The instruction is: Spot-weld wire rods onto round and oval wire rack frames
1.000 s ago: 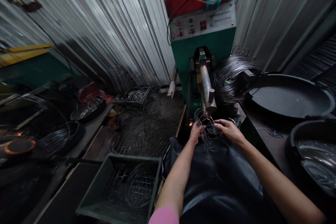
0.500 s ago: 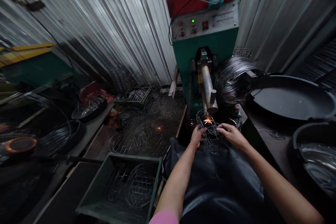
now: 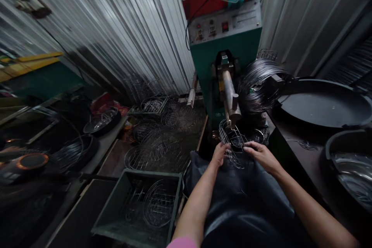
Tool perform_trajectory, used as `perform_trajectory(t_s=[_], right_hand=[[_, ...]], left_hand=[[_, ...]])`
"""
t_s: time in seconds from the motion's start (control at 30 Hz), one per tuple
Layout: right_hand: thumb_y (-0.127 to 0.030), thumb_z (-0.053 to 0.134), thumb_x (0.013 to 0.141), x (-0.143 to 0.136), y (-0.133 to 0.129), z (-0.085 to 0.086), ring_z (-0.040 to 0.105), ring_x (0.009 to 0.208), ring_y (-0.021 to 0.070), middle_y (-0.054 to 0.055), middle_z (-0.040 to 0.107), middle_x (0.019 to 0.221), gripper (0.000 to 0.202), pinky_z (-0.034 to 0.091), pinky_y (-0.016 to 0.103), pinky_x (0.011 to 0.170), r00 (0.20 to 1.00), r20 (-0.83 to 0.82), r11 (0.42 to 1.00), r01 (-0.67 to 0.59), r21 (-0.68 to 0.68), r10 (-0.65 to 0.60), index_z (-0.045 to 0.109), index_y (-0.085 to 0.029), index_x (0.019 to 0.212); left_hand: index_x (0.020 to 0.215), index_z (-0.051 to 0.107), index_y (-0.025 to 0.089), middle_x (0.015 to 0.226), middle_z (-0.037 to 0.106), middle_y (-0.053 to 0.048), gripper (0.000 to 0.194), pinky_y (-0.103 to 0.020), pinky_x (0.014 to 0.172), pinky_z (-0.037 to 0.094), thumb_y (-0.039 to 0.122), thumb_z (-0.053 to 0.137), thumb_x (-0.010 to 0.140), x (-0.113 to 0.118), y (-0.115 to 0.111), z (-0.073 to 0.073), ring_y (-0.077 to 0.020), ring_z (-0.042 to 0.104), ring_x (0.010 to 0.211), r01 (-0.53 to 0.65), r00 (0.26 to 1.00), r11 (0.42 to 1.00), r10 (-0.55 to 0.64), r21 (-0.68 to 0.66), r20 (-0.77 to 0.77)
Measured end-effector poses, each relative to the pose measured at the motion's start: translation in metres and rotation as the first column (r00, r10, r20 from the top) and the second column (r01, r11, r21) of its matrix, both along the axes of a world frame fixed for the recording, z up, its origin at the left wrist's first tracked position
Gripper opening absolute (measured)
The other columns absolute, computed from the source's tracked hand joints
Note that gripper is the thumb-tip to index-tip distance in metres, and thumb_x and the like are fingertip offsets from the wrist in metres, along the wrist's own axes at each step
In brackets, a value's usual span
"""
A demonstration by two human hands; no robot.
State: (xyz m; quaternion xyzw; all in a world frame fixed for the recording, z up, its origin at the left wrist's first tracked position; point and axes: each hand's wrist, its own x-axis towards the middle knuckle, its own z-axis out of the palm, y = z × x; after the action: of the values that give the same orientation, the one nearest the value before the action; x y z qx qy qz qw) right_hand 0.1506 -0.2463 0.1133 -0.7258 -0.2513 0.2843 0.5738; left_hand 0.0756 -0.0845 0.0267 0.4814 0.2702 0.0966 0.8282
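A round wire rack [image 3: 225, 136] stands tilted at the tip of the welding machine's electrode arm [image 3: 233, 110]. My left hand [image 3: 220, 154] is closed on the rack's left lower side. On the other side, my right hand [image 3: 259, 155] pinches the rack's right edge between thumb and fingers. The green machine [image 3: 200, 58] rises behind, with a control panel [image 3: 241, 17] on top. A dark apron [image 3: 241, 197] covers my lap beneath the rack.
A green crate [image 3: 112, 205] with wire racks stands at lower left, and wire pieces lie on the surface behind it. A wire coil [image 3: 258, 85] hangs right of the arm. Large black pans [image 3: 319, 104] and a tub [image 3: 331, 151] are at the right.
The orange sparks at the electrode tip are gone, and the green light on the panel is off. The view has shifted slightly. Both hands still hold the rack.
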Motion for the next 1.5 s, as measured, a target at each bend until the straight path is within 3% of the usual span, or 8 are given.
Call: perform_trajectory(t_s=[0.13,0.27,0.4,0.67,0.93,1.13,1.33,1.5], right_hand=[[-0.055,0.064,0.064,0.004,-0.001,-0.007,0.059,0.082,0.0222,0.005,0.067,0.085,0.042,0.045,0.031,0.076,0.998,0.033,0.998,-0.053,-0.032,0.054,0.067,-0.018,0.083],[-0.056,0.065,0.059,0.004,-0.014,-0.031,0.059,0.080,0.0230,0.005,0.068,0.080,0.041,0.044,0.032,0.075,0.996,0.064,0.992,-0.046,-0.116,0.054,0.068,-0.019,0.077],[-0.054,0.063,0.059,0.002,-0.023,-0.049,0.060,0.076,0.0219,0.005,0.067,0.078,0.040,0.045,0.030,0.068,0.998,0.048,0.987,-0.030,-0.161,0.038,0.067,-0.019,0.076],[-0.055,0.062,0.058,-0.001,-0.026,-0.057,0.061,0.076,0.0219,0.005,0.067,0.077,0.040,0.046,0.029,0.065,0.999,0.038,0.987,0.022,-0.158,-0.017,0.066,-0.019,0.077],[-0.055,0.063,0.059,-0.001,-0.026,-0.050,0.061,0.081,0.0237,0.007,0.068,0.082,0.041,0.046,0.030,0.070,0.998,0.034,0.990,0.051,-0.135,-0.046,0.067,-0.019,0.078],[-0.059,0.063,0.058,-0.006,-0.031,-0.047,0.061,0.077,0.0220,0.006,0.067,0.078,0.045,0.046,0.030,0.068,0.998,0.025,0.989,0.064,-0.131,-0.061,0.066,-0.019,0.078],[-0.059,0.065,0.060,-0.002,-0.019,-0.021,0.061,0.083,0.0248,0.007,0.069,0.084,0.046,0.046,0.033,0.075,0.994,0.043,0.994,0.105,-0.035,-0.103,0.068,-0.018,0.081],[-0.059,0.064,0.064,0.009,-0.006,-0.001,0.061,0.085,0.0247,0.007,0.069,0.088,0.049,0.047,0.033,0.075,0.997,0.055,0.998,0.059,-0.011,-0.058,0.069,-0.019,0.090]], left_hand=[[0.102,0.052,0.017,0.085,0.054,-0.003,0.051,-0.024,0.056,0.047,0.033,0.072,0.058,-0.001,0.003,-0.003,-0.0126,0.055,0.069,-0.052,0.998,0.998,0.052,-0.027,0.020],[0.114,0.045,0.021,0.094,0.054,-0.004,0.070,-0.026,0.064,0.046,0.020,0.075,0.050,-0.001,0.007,-0.011,-0.0131,0.055,0.076,-0.127,0.991,0.991,0.128,-0.029,0.045],[0.113,0.044,0.022,0.095,0.054,-0.003,0.075,-0.027,0.067,0.045,0.015,0.077,0.047,-0.001,0.006,-0.017,-0.0130,0.055,0.077,-0.178,0.983,0.984,0.178,-0.004,0.043],[0.111,0.045,0.023,0.093,0.055,-0.001,0.077,-0.032,0.075,0.046,0.011,0.079,0.043,0.002,0.004,-0.021,-0.0125,0.055,0.078,-0.216,0.971,0.976,0.217,-0.028,0.103],[0.110,0.046,0.023,0.090,0.055,0.000,0.075,-0.033,0.077,0.046,0.012,0.079,0.044,0.005,0.001,-0.012,-0.0121,0.055,0.078,-0.219,0.969,0.975,0.222,-0.040,0.105],[0.111,0.045,0.023,0.091,0.055,-0.001,0.076,-0.030,0.072,0.046,0.015,0.079,0.044,0.004,-0.001,-0.014,-0.0122,0.056,0.077,-0.194,0.978,0.981,0.195,-0.022,0.077],[0.106,0.047,0.021,0.086,0.055,-0.001,0.061,-0.027,0.061,0.049,0.026,0.075,0.053,0.007,-0.001,-0.009,-0.0120,0.055,0.071,-0.148,0.988,0.989,0.149,-0.013,0.045],[0.090,0.050,0.017,0.077,0.053,-0.001,0.047,-0.025,0.050,0.047,0.040,0.071,0.056,0.010,-0.002,-0.004,-0.0100,0.051,0.058,-0.117,0.993,0.992,0.117,-0.055,0.002]])
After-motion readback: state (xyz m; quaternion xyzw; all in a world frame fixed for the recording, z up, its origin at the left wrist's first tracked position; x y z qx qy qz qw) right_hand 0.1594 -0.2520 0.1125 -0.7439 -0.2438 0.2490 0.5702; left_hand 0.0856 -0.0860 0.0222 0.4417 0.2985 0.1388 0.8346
